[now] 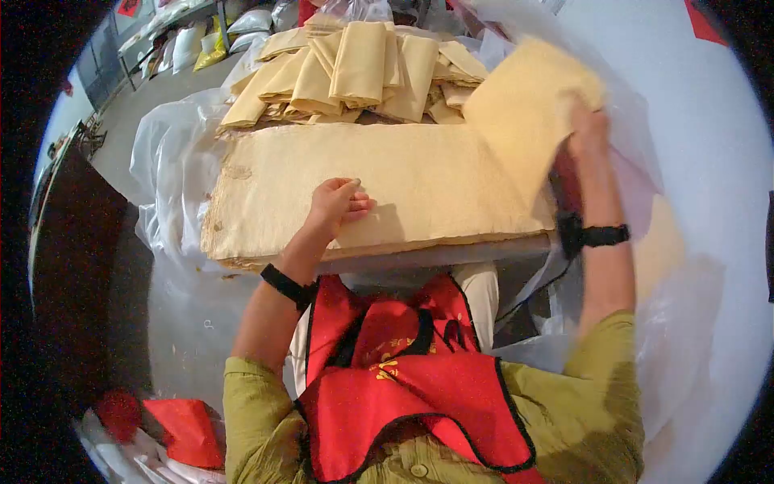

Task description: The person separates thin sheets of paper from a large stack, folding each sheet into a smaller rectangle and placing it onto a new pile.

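A wide stack of yellowish sheets (419, 185) lies before me, its top sheet flat. My left hand (341, 205) is over the middle of the stack, fingers curled in, thumb against the forefinger; whether anything is between them is too small to tell. At the right, my right hand (587, 125) grips the edge of a raised yellow sheet (528, 105), which hangs tilted over the stack's right end. The hand is slightly blurred. Behind the stack, folded yellow sheets (359, 64) are heaped in overlapping bundles.
Clear plastic sheeting (173, 153) bunches around the stack's left side and also hangs at the right. White sacks (189, 47) and a yellow bag (211, 50) stand at the back left. A dark brown panel (76, 234) is at the left. Red cloth (185, 431) lies at the lower left.
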The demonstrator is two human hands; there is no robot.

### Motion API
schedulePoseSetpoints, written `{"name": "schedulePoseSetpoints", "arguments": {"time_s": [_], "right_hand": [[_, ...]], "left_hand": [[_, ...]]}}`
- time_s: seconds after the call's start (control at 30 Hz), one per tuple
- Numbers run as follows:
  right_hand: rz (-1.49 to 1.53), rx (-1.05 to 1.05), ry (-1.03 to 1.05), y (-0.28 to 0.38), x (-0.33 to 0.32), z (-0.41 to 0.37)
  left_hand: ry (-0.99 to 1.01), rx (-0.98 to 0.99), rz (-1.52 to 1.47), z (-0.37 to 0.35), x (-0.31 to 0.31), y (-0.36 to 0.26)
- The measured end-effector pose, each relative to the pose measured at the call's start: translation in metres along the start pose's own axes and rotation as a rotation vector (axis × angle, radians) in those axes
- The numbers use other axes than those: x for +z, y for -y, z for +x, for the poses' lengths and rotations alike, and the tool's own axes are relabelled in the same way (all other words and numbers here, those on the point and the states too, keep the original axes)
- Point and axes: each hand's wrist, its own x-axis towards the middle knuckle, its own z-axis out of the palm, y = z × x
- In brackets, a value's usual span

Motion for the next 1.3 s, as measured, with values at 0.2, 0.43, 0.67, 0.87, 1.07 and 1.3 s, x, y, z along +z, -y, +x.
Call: {"name": "schedulePoseSetpoints", "arguments": {"time_s": [0.2,0.43,0.67,0.87,1.07,1.3], "right_hand": [[-1.017,-0.717,0.127,0.042,0.002,0.024],[-0.515,-0.91,0.659,-0.069,0.133,-0.174],[-0.425,-0.977,0.688,-0.071,0.114,-0.233],[-0.402,-1.097,1.073,-0.08,0.09,-0.259],[-0.811,-0.58,0.752,-0.13,0.08,-0.166],[-0.562,-0.332,0.256,-0.191,0.049,-0.057]], "left_hand": [[0.038,-0.032,-0.016,-0.002,-0.003,0.006],[0.074,-0.117,-0.216,-0.048,-0.001,-0.017],[0.075,-0.062,-0.022,-0.02,-0.008,0.022],[-0.036,0.106,0.12,-0.016,0.007,0.003],[-0.029,0.233,0.179,-0.039,-0.026,-0.028],[-0.212,0.183,0.406,-0.047,-0.123,-0.029]]}}
